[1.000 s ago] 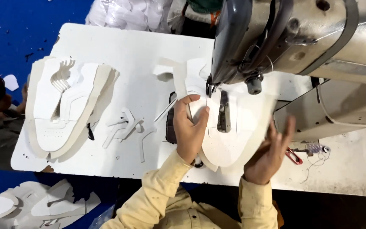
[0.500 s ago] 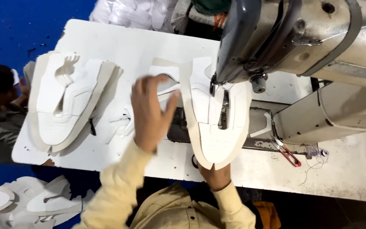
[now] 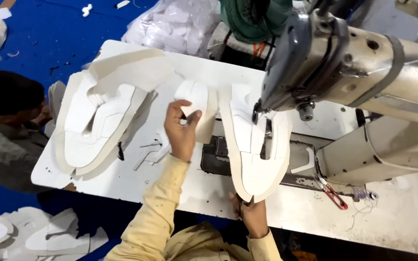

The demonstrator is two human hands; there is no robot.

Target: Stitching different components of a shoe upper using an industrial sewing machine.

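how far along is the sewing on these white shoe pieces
Done: none visibly; no finished seams can be made out. In hand: one white shoe upper lies under the sewing machine head; the right hand holds its near end, while the left hand has a grip on a small white piece. Left: a stack of uppers waits on the table.

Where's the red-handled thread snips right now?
In the head view, the red-handled snips lie on the white table right of the shoe upper, below the sewing machine.
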